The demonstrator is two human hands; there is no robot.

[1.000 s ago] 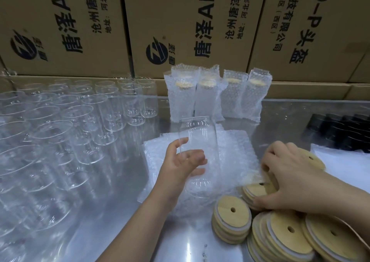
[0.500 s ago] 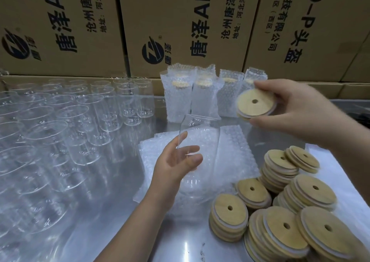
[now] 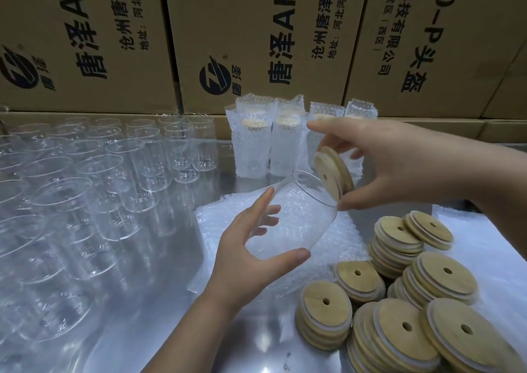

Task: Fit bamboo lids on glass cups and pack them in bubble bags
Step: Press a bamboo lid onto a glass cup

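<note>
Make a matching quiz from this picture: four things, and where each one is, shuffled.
1. tilted clear glass cup
2. lone round bamboo lid
3. bubble-bagged lidded cups
4. rows of empty clear glass cups

A. against the brown cardboard boxes
B. in the left hand
C. left side of the steel table
D. in the right hand

Pairs: 1-B, 2-D, 3-A, 4-C

Empty cups (image 3: 85,195) left, lid stacks (image 3: 399,301) right, bagged cups (image 3: 273,138) behind
</note>
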